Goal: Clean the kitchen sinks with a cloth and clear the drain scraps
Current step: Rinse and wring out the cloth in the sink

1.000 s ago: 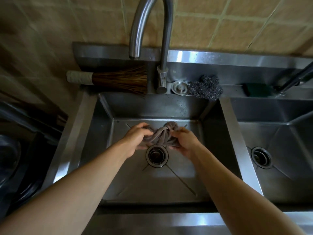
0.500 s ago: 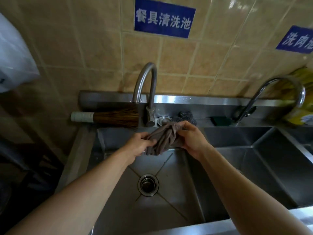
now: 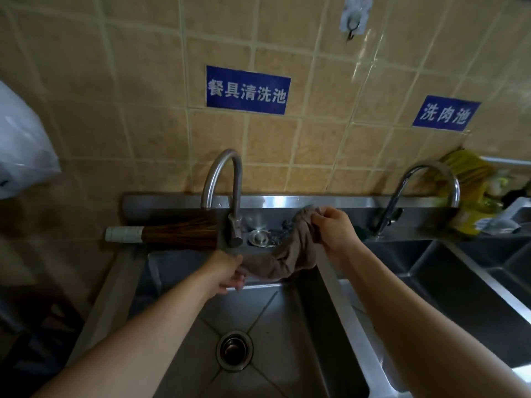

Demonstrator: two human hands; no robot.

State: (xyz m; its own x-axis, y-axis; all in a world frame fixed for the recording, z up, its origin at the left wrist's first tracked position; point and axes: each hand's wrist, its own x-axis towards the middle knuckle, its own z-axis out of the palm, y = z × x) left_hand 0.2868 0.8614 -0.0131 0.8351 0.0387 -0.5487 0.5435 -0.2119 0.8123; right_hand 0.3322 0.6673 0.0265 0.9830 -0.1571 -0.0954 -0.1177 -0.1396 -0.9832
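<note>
Both forearms come in from 6 o'clock, left from 7, right from 5, reaching over the left sink. Drain sits at 6 o'clock in the basin floor, below both hands. Left hand, back up, fingers curled under, grip closed on the lower end of the brown cloth. Cloth runs twisted up toward 1 o'clock over the sink's back right corner. Right hand higher, wrist bent, grip pinching the cloth's top end at the back ledge. Just beyond: strainer plug and steel scourer on the ledge, tap at 12, brush lying at 10. Second sink at 3, second tap at 2. Blue signs on the tiled wall.
</note>
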